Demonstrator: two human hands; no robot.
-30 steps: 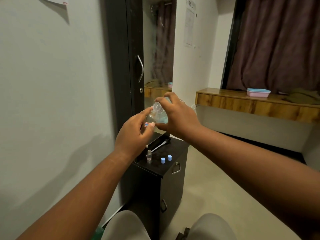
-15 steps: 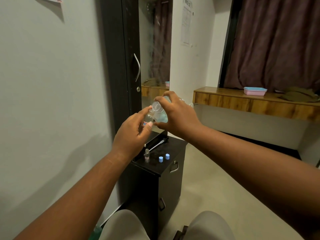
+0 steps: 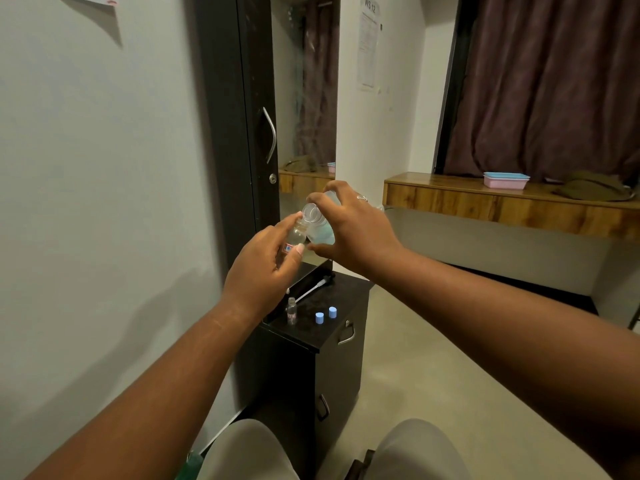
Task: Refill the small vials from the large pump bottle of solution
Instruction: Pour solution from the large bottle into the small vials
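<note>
My left hand (image 3: 266,261) holds a small clear vial (image 3: 296,237) with a red and blue label, tilted, its open mouth up to the right. My right hand (image 3: 353,226) grips the large clear bottle (image 3: 317,223) of pale blue solution, tipped so its open neck meets the vial's mouth. Both are held above a black cabinet (image 3: 346,296). On the cabinet top stand a second open vial (image 3: 292,310) and two blue caps (image 3: 319,318) (image 3: 332,312). The pump tube (image 3: 311,291) lies behind them.
The cabinet stands against a grey wall next to a black wardrobe door with a handle (image 3: 272,135) and a mirror. A wooden ledge (image 3: 502,206) at the right carries a pink box (image 3: 505,180). My knees (image 3: 249,452) are at the bottom.
Both hands stay together with bottle neck against vial mouth. The view has shifted slightly; the hands sit a little lower and left in it.
</note>
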